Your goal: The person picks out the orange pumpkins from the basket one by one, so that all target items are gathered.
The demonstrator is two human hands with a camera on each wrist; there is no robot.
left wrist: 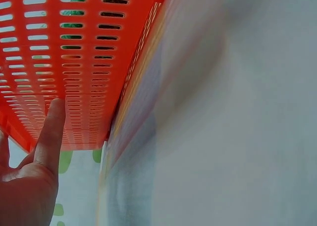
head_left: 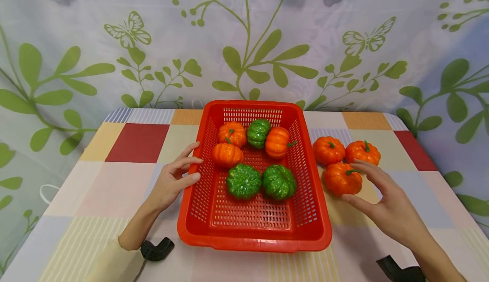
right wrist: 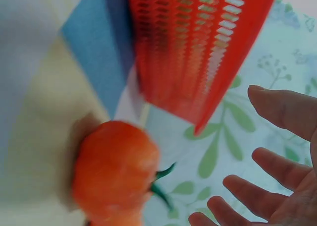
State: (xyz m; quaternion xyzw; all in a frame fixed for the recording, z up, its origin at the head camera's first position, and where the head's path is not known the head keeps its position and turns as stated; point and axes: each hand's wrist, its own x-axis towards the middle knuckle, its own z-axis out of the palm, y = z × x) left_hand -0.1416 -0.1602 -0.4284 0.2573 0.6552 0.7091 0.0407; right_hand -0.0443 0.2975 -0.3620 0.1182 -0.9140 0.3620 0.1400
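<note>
A red perforated plastic basket (head_left: 254,244) holds three orange pumpkins, one of them a ribbed pumpkin (head_left: 277,142) by the right wall, and three green pumpkins such as the glossy one (head_left: 243,181). My left hand (head_left: 172,183) is at the basket's left side, fingertips at the rim; in the left wrist view its thumb (left wrist: 52,132) lies against the slotted wall. Right of the basket, three more orange pumpkins sit close together. My right hand (head_left: 389,201) hovers with spread fingers beside the nearest orange pumpkin (head_left: 342,179), which the right wrist view shows apart from the fingers.
A checked patchwork cloth (head_left: 114,193) covers the table. Behind it hangs a pale curtain (head_left: 214,40) printed with green leaves and butterflies. Two other orange pumpkins (head_left: 328,150) stand just behind the nearest one. Dark wrist devices (head_left: 156,249) are on both forearms.
</note>
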